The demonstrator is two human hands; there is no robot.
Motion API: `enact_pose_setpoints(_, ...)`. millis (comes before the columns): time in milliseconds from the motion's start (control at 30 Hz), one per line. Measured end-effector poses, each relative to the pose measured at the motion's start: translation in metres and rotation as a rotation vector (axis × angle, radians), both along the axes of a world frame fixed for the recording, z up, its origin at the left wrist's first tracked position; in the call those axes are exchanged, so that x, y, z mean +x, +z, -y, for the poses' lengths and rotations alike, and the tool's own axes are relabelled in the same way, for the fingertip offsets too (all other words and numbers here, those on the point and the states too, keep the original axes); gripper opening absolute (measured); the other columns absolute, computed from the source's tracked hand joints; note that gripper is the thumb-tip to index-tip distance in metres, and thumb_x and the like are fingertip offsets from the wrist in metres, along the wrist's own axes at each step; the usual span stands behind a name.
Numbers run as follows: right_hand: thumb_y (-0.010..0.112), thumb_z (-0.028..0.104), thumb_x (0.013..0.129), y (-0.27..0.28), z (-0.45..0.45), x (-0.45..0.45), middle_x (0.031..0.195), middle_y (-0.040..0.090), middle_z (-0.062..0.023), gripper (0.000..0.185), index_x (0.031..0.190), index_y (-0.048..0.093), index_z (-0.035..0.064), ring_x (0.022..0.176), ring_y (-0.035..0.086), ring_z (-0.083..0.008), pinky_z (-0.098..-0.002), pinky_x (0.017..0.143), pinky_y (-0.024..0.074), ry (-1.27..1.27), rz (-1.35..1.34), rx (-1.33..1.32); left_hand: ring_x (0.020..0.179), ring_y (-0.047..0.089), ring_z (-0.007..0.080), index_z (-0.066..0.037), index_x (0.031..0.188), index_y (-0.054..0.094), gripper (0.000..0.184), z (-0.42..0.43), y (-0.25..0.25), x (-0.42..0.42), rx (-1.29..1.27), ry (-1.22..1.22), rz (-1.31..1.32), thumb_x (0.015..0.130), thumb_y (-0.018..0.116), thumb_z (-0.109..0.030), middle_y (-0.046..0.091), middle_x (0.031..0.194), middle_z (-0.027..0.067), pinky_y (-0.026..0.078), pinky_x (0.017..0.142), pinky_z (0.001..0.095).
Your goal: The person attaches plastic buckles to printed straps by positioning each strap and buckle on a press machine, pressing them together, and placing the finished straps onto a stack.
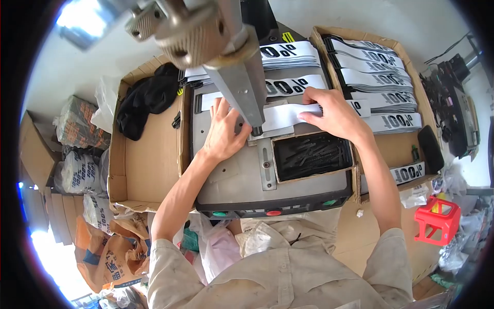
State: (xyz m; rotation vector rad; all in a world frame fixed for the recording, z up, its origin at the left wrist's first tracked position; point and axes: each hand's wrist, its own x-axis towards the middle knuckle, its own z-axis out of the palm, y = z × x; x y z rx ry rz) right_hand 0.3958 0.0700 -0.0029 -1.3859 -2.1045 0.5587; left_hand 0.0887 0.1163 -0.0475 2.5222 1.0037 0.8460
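A white fabric strip (284, 117) lies across the metal plate under the press head (242, 98), and my right hand (334, 113) pinches it between thumb and fingers. Its printed end (362, 107) sticks out to the right, past that hand. My left hand (224, 131) is left of the press head, its fingers curled down at the plate; whatever they hold is hidden. Beyond my left fingers lies another white strip (208, 101) with a black buckle. Stacks of strips printed "100%" (296, 85) lie behind the press head.
A box of small black pieces (311, 157) sits in front of the strip. On the right, a cardboard box (401, 139) holds several bundles of printed strips; the left box (146, 170) holds black cloth (149, 100). A red plastic frame (437, 221) stands at lower right.
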Motion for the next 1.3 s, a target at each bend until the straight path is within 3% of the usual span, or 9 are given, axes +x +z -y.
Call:
enact_pose_setpoints(233, 0.085, 0.02, 0.087, -0.005, -0.001, 0.0, 0.085, 0.07, -0.0193, 0.033, 0.101, 0.063, -0.0011, 0.078, 0.068, -0.0352, -0.0419, 0.074, 0.0525, -0.028, 0.017, -0.031, 0.112, 0.052, 0.0389, -0.006, 0.115, 0.07, 0.031, 0.007, 0.007, 0.004, -0.042, -0.003, 0.1, 0.084, 0.073, -0.007, 0.059, 0.125, 0.0174, 0.043, 0.104, 0.0478)
enact_pose_setpoints(333, 0.086, 0.019, 0.084, 0.014, -0.001, 0.019, 0.095, 0.074, -0.0226, 0.037, 0.109, 0.068, -0.0016, 0.088, 0.071, -0.0405, -0.0448, 0.081, 0.054, -0.092, 0.122, -0.171, 0.09, 0.062, 0.0231, -0.003, 0.107, 0.066, 0.021, -0.012, -0.001, -0.012, -0.254, 0.096, 0.407, 0.089, 0.077, -0.008, 0.065, 0.096, 0.0087, 0.052, 0.088, 0.036)
enact_pose_setpoints(367, 0.089, 0.019, 0.081, 0.0, -0.007, 0.034, 0.089, 0.073, -0.0181, 0.038, 0.106, 0.068, -0.0007, 0.079, 0.07, -0.0305, -0.0392, 0.079, 0.0539, -0.134, 0.092, -0.096, 0.084, 0.063, 0.0168, -0.002, 0.105, 0.064, 0.019, -0.026, -0.004, -0.02, -0.178, 0.135, 0.499, 0.093, 0.077, -0.008, 0.064, 0.089, 0.0056, 0.052, 0.082, 0.0313)
enact_pose_setpoints(467, 0.087, 0.012, 0.082, 0.002, -0.015, 0.064, 0.084, 0.072, -0.0157, 0.031, 0.103, 0.068, -0.0014, 0.074, 0.068, -0.0229, -0.0378, 0.073, 0.053, -0.273, 0.036, -0.141, 0.083, 0.055, 0.0065, -0.002, 0.129, 0.054, 0.033, -0.048, 0.007, -0.042, -0.183, 0.248, 0.844, 0.101, 0.071, -0.008, 0.061, 0.098, 0.0005, 0.048, 0.075, 0.0242)
enact_pose_setpoints(600, 0.084, 0.015, 0.089, -0.019, -0.03, 0.068, 0.08, 0.069, -0.0049, 0.029, 0.106, 0.065, 0.0006, 0.073, 0.064, -0.0083, -0.0317, 0.067, 0.0525, -0.267, -0.57, -0.207, 0.08, 0.055, 0.0085, -0.004, 0.142, 0.046, 0.051, -0.048, 0.013, -0.059, -0.178, 0.531, 0.672, 0.099, 0.07, -0.011, 0.06, 0.093, 0.0012, 0.047, 0.074, 0.0248)
enact_pose_setpoints(767, 0.081, 0.017, 0.091, -0.028, -0.03, 0.051, 0.084, 0.075, -0.0108, 0.028, 0.11, 0.068, 0.0021, 0.066, 0.067, -0.0247, -0.0361, 0.069, 0.0546, -0.488, -0.066, 0.156, 0.125, 0.039, 0.0366, -0.003, 0.143, 0.044, 0.062, -0.041, 0.003, -0.046, 0.075, 0.844, 0.192, 0.088, 0.069, -0.017, 0.046, 0.124, 0.0194, 0.031, 0.109, 0.054)
enact_pose_setpoints(933, 0.075, 0.014, 0.093, 0.02, 0.001, 0.064, 0.081, 0.074, -0.0108, 0.014, 0.101, 0.071, 0.0029, 0.066, 0.065, -0.0209, -0.0337, 0.066, 0.0515, -0.473, -0.012, 0.139, 0.116, 0.053, 0.0325, 0.0, 0.131, 0.054, 0.046, -0.033, 0.033, -0.066, 0.33, 0.698, 0.112, 0.089, 0.069, -0.01, 0.056, 0.12, 0.0182, 0.043, 0.104, 0.0437)
enact_pose_setpoints(1133, 0.081, 0.01, 0.086, 0.038, 0.127, 0.099, 0.088, 0.074, -0.0038, 0.019, 0.1, 0.07, 0.0034, 0.08, 0.067, -0.0142, -0.0299, 0.072, 0.0503, -0.224, -0.007, -0.32, 0.07, 0.069, 0.0214, 0.0, 0.106, 0.068, 0.015, 0.048, 0.064, -0.144, -0.32, 0.581, -0.16, 0.093, 0.069, -0.008, 0.073, 0.089, 0.0083, 0.055, 0.071, 0.0347)
enact_pose_setpoints(1300, 0.09, 0.012, 0.07, -0.035, 0.168, 0.137, 0.103, 0.075, -0.0132, 0.039, 0.102, 0.071, 0.0025, 0.102, 0.072, -0.0302, -0.038, 0.089, 0.0541, -0.1, 0.17, -0.524, 0.097, 0.073, 0.0397, -0.005, 0.132, 0.053, 0.042, 0.099, -0.02, -0.228, -0.444, 0.362, -0.709, 0.094, 0.07, -0.015, 0.073, 0.101, 0.0235, 0.057, 0.086, 0.0501)
